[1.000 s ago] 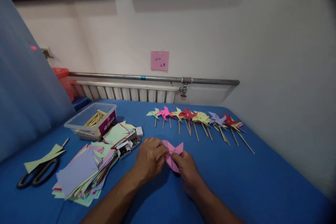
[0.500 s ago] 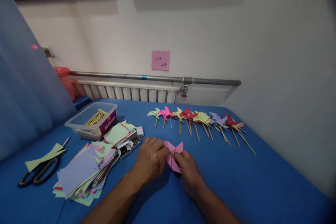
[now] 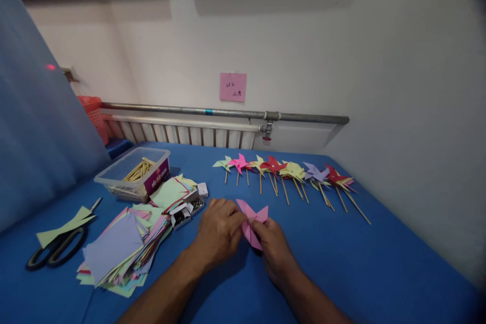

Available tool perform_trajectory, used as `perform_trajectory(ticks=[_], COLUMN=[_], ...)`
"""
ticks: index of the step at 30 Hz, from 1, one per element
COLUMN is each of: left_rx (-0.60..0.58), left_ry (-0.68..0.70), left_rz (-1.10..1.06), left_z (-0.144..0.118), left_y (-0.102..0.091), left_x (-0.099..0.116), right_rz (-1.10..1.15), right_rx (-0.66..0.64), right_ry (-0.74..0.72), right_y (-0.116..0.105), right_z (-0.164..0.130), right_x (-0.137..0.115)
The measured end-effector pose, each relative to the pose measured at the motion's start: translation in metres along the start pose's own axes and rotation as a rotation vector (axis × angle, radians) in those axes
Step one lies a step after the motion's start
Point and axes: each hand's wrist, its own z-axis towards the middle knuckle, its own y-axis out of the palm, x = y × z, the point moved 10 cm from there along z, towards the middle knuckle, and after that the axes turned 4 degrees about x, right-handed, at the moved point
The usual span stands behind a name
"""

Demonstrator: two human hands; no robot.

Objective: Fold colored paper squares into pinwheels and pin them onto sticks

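A pink paper pinwheel [image 3: 250, 235] is held between my two hands just above the blue table, its blades folded in towards the middle. My right hand [image 3: 275, 248] grips it from the right, with the thumb pressed near its centre. From the left, my left hand [image 3: 220, 225] is closed, its thumb and fingertips pinching the pinwheel's left side near the centre. Whether a pin is between the fingers is hidden. Left of my left hand lie small open boxes of pins [image 3: 196, 204] and a small white box [image 3: 202, 190].
Behind my hands, finished pinwheels on sticks [image 3: 273, 165] lie in a row. To the left are a paper stack [image 3: 114, 248], black-handled scissors [image 3: 68, 245] under a green paper piece, and a clear plastic box [image 3: 110, 178] with wooden sticks. A wall [image 3: 402, 126] borders the right.
The pink pinwheel has shifted and turned slightly in my fingers, and its top-right blade reaches a little farther right. Both hands keep their hold in nearly the same place.
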Motion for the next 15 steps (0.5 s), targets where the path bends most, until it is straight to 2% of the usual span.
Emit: perform_trajectory(ticks=[4,8,10,12,15], left_rx=[0.105,0.304,0.413,0.437,0.355], left_ry=[-0.379,-0.851,-1.001,-0.987,-0.751], left_rz=[-0.259,-0.591,-0.842,-1.066,-1.173], left_z=[-0.002,-0.014,-0.013,0.003,0.03], left_y=[-0.01,-0.019,-0.031,-0.054,-0.103], left_x=[-0.039,-0.088,-0.094,-0.08,-0.04], right_rz=[-0.087,-0.2,-0.229,-0.227,-0.195], right_rx=[0.05,0.09,0.109,0.131,0.106], right_ry=[-0.016,-0.095,-0.105,-0.1,-0.11], right_y=[-0.01,-0.017,-0.02,-0.024,-0.024], right_z=[0.005,0.012,0.015,0.018,0.021], right_x=[0.004,-0.001,-0.001,0.002,0.007])
